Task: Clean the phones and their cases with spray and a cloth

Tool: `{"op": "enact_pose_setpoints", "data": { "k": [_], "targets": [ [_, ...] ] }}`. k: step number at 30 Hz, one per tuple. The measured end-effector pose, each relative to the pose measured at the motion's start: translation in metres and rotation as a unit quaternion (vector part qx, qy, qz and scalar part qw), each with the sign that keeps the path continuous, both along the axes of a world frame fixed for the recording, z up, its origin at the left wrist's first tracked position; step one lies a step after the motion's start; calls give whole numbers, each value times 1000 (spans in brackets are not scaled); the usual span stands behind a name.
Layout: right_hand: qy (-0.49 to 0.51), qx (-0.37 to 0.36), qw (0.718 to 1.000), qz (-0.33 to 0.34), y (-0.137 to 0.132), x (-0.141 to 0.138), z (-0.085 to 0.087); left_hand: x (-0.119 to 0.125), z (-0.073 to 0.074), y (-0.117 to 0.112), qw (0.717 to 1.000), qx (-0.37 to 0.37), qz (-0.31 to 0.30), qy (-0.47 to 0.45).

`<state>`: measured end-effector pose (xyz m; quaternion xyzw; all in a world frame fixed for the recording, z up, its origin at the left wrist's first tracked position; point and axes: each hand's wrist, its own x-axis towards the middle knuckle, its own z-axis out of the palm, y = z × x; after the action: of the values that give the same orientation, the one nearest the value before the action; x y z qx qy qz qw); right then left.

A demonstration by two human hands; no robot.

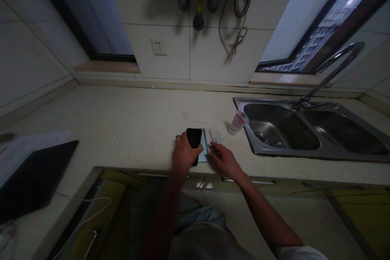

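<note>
My left hand (183, 154) is closed around a black phone (194, 137), thumb across its front and fingers along its left side. Partly behind it lies a light-blue, phone-sized slab (204, 146) with a dark edge, flat on the counter. At the slab's right edge is my right hand (224, 160), its fingers curled and drawn together; whatever they hold, if anything, is hidden. A crumpled white wipe or tissue (215, 135) lies just beyond those fingertips. Farther right, a clear cup (238, 122) with pink-red markings leans toward the sink.
A double steel sink (282, 126) with a curved tap (338, 63) is set into the counter (137, 118) on the right. To the left lie a dark flat panel (39, 174), white papers (36, 146) and a white cable (88, 199). Drawers line the front edge.
</note>
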<state>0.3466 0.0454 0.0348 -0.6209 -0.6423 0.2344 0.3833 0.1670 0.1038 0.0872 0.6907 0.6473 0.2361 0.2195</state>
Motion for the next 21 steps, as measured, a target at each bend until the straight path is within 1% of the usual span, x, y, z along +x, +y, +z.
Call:
{"op": "enact_pose_setpoints", "data": {
  "k": [2, 3, 7, 9, 11, 13, 14, 15, 16, 17, 19, 21],
  "targets": [
    [39, -49, 998, -13, 3, -3, -8, 9, -4, -2, 1000, -1, 1, 10],
    [61, -62, 996, -21, 6, -4, -13, 12, -7, -2, 1000, -2, -1, 15],
    [172, -63, 983, -31, 20, -10, -26, 22, -19, -2, 1000, -1, -13, 25],
    [245, -66, 967, -35, 23, -14, -28, 24, -23, 0, 999, -4, -13, 31],
    [349, -87, 932, -36, 24, -19, -27, 25, -24, 1, 999, -7, -8, 37],
    [451, -110, 885, -36, 23, -24, -25, 24, -24, 2, 999, -5, -4, 35],
    [488, -117, 864, -38, 23, -25, -23, 24, -24, 2, 1000, -4, -3, 30],
    [512, -122, 849, -40, 23, -27, -20, 23, -24, 2, 1000, -2, -3, 21],
    [523, -126, 842, -40, 24, -28, -18, 22, -24, 2, 1000, 1, -3, 11],
    [525, -132, 840, -33, 26, -29, -15, 22, -25, 2, 1000, 4, -3, 0],
    [518, -143, 843, -9, 33, -31, -9, 20, -29, 2, 1000, 15, -2, -21],
    [523, -149, 839, -3, 41, -34, -5, 19, -34, 3, 999, 36, -5, -40]
  ]
}}
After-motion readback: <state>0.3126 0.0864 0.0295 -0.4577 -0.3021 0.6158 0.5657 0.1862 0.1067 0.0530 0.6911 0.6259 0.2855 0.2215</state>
